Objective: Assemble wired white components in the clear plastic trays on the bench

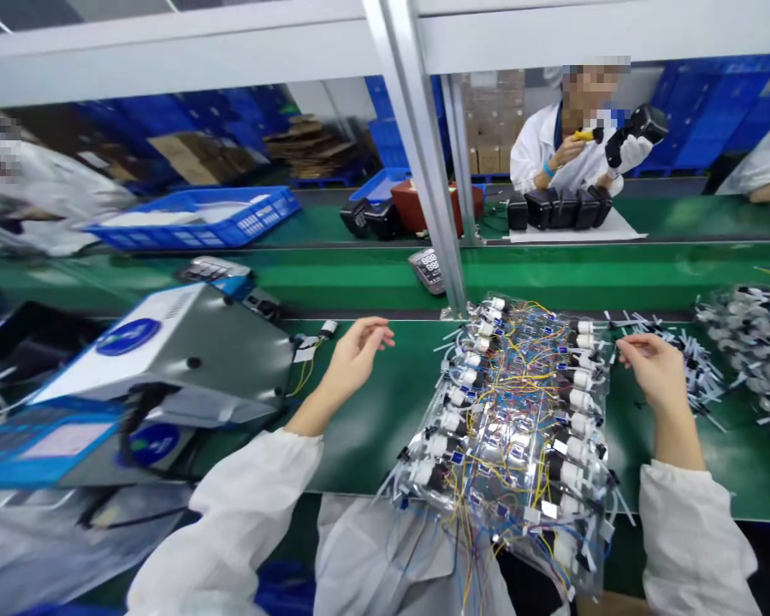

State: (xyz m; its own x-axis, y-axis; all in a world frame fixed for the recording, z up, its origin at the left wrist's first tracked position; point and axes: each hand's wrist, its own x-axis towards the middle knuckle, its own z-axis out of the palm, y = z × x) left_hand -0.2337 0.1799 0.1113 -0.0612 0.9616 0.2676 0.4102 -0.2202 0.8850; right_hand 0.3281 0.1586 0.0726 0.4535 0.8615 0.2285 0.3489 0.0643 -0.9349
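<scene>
My left hand (358, 352) hovers over the green bench between a grey-and-blue instrument and a plastic tray, with fingers loosely curved, thumb apart and nothing visible in them. At the tray's right side, my right hand (655, 368) has thumb and fingertips pinched together; whatever they hold is too small to make out. The clear plastic tray (510, 428) carries two columns of small white-and-black motor-like parts (453, 421) with yellow, blue and red wires and thin white tubes. Its near end overhangs the bench edge. Just beyond my right hand lies a pile of white tube pieces (699, 368).
The instrument (198, 351) stands at left, near a small wired white part (328, 328). More motor-like parts (754, 342) lie at far right. An aluminium post (417, 145) rises behind the tray. Across the green conveyor (352, 278), a co-worker (539, 145) handles a black device.
</scene>
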